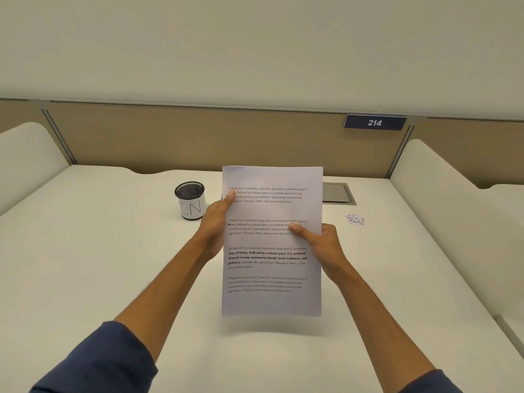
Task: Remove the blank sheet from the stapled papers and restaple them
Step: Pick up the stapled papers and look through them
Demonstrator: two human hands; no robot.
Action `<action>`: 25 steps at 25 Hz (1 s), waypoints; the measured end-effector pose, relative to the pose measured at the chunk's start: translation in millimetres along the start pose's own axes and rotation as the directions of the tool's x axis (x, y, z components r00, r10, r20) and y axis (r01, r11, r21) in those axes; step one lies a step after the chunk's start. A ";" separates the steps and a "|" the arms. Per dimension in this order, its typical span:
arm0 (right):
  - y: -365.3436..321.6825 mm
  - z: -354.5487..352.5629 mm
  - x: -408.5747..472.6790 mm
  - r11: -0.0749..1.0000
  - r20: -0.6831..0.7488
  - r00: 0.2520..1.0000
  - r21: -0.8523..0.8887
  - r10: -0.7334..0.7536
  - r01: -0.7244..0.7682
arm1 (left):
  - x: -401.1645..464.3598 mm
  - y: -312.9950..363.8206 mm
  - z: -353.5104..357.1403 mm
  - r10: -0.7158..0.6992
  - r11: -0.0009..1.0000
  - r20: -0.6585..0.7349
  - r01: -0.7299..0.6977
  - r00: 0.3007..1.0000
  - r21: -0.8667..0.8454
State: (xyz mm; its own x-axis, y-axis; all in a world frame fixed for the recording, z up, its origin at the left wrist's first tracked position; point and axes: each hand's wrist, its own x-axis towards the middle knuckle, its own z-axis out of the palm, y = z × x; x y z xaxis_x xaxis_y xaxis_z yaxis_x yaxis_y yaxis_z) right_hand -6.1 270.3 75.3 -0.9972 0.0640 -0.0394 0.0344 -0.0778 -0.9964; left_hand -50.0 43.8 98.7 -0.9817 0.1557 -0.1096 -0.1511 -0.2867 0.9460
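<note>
I hold the papers (272, 268) upright above the white desk, printed side towards me, with several paragraphs of black text on the front sheet. My left hand (215, 222) grips the left edge, thumb on the front near the top paragraph. My right hand (320, 242) grips the right edge at mid-height, thumb lying across the text. The fingers of both hands are hidden behind the sheets. No staple and no stapler can be made out. Whether there are more sheets behind the front one cannot be told.
A black mesh cup (191, 200) with a white label marked "IN" stands on the desk (113, 265) left of the papers. A small pile of tiny metallic bits (355, 219) lies to the right. A grey cable hatch (338, 193) sits behind the papers. Partition walls close off the back and sides.
</note>
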 end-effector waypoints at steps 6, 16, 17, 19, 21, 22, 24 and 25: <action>0.7 -4.9 0.2 1.000 0.017 1.000 -0.015 0.009 -0.009 | -2.1 -2.3 2.5 -0.027 0.997 0.019 0.028 0.999 -0.070; 0.6 -8.3 4.3 0.998 0.075 0.995 -0.014 0.060 -0.059 | 1.1 -2.2 1.2 0.015 0.997 -0.064 -0.020 0.998 -0.073; 0.9 -8.3 4.6 0.998 0.077 0.995 -0.012 0.061 -0.060 | 1.8 -2.9 1.6 0.022 0.996 -0.077 -0.028 0.997 -0.079; 1.6 -9.1 5.4 0.998 0.080 0.995 -0.008 0.061 -0.061 | 2.0 -3.2 2.9 0.029 0.994 -0.099 -0.039 0.995 -0.098; 2.2 -9.7 5.9 0.998 0.081 0.995 -0.009 0.064 -0.063 | 2.5 -3.6 3.4 0.035 0.993 -0.110 -0.048 0.993 -0.111; 2.1 -9.4 5.9 0.998 0.077 0.995 -0.011 0.062 -0.062 | 3.0 -3.9 3.1 0.041 0.992 -0.112 -0.053 0.993 -0.111; 2.1 -8.1 5.7 0.999 0.047 0.998 -0.010 0.046 -0.046 | 3.6 -4.6 2.5 0.055 0.992 -0.117 -0.068 0.992 -0.108; 1.8 -7.3 5.4 0.999 0.019 0.999 -0.005 0.032 -0.032 | 4.1 -5.2 2.4 0.062 0.991 -0.122 -0.075 0.991 -0.108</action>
State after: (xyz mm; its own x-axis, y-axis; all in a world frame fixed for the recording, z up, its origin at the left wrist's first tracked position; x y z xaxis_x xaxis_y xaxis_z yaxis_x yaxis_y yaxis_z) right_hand -10.9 277.8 72.7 -0.9967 0.0421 -0.0697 0.0664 -0.0744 -0.9950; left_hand -52.9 48.2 94.1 -0.9960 0.0214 -0.0870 -0.0883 -0.3978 0.9132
